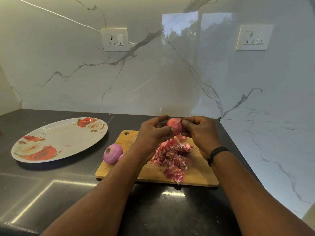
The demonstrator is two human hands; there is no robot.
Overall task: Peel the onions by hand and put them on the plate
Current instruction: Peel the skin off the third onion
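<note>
Above the far edge of the cutting board (153, 171), my left hand (153, 132) cradles the onion (174, 127) while my right hand (198, 132) fingers pinch its dry skin, which looks papery, brittle, best torn from the tip.

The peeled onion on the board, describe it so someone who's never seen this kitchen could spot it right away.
Find the wooden cutting board on the dark counter, right of the flowered plate. The peeled onion sits at the board's left edge. It is smooth, pale purple and untouched, unlike the pinker onion gripped above the pile of skins.
</note>
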